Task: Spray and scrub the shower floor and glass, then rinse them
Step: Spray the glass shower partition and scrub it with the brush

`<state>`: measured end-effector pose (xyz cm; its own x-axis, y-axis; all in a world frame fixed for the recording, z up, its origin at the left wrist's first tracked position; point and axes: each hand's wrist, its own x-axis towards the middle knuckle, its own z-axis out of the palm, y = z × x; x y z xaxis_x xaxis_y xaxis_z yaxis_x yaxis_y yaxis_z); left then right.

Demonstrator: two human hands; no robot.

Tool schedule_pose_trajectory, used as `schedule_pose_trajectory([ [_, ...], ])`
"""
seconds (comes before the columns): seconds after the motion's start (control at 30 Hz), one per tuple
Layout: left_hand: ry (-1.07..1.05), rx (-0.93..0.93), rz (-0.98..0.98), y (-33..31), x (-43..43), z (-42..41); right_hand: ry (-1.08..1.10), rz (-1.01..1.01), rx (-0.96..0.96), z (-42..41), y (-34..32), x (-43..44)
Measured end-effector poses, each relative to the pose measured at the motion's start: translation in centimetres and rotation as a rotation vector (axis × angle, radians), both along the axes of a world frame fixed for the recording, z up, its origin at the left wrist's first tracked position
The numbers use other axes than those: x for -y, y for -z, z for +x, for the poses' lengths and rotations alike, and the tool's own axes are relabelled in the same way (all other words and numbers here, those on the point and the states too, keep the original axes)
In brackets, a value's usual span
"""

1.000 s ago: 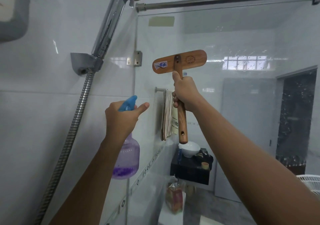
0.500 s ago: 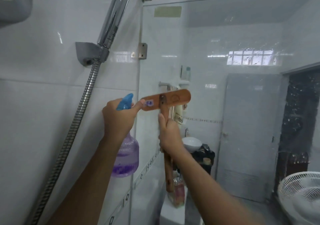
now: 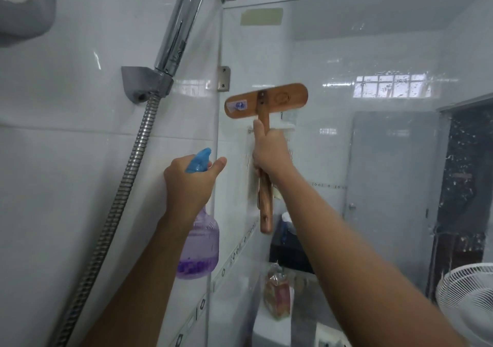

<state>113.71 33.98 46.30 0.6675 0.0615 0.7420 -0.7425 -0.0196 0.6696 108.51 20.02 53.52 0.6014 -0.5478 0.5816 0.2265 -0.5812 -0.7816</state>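
The left hand (image 3: 190, 184) clasps the purple spray bottle with blue trigger (image 3: 198, 242) near the tiled wall; the right hand (image 3: 270, 150), nearer the clear glass panel (image 3: 333, 160), grips the upright wooden-handled scrubber (image 3: 265, 101), head crosswise, probably touching it

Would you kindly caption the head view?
Right hand holds wooden brush against shower glass; left hand grips spray bottle.

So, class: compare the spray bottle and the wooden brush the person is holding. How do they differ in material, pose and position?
The spray bottle is see-through purple plastic with a blue trigger; the wooden brush is opaque brown wood. The spray bottle hangs below the left hand, while the wooden brush's flat head rises above the right hand. The wooden brush is up against the glass; the spray bottle is lower, nearer the tiled wall. Each is gripped in one hand.
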Motion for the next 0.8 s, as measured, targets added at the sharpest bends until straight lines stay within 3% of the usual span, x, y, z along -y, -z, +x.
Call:
schedule_pose_trajectory([
  [0.13, -0.016, 0.003, 0.007, 0.0, -0.1, 0.2, -0.013, 0.037, -0.140, -1.5, 11.8, -0.1],
  [0.2, -0.018, 0.007, -0.002, -0.2, 0.0, -0.1, -0.027, 0.039, -0.214, -2.0, 14.0, -0.4],
  [0.43, 0.000, -0.007, -0.018, -0.3, 0.2, 0.0, -0.032, 0.029, 0.006, -1.2, -1.0, 0.2],
  [0.5, 0.000, -0.006, -0.025, -0.2, 0.2, 0.1, -0.057, 0.035, 0.032, -0.8, -1.7, 0.2],
  [0.63, -0.015, 0.006, -0.018, 0.3, 0.1, 0.6, 0.029, -0.005, 0.015, -1.0, 7.5, 0.5],
  [0.73, -0.024, 0.025, -0.008, 1.1, 0.1, 0.4, -0.027, 0.159, -0.088, -2.2, 17.4, 0.7],
  [0.8, -0.012, 0.041, 0.000, 2.1, 0.4, 0.1, -0.043, 0.187, -0.128, -3.0, 19.8, 0.8],
])
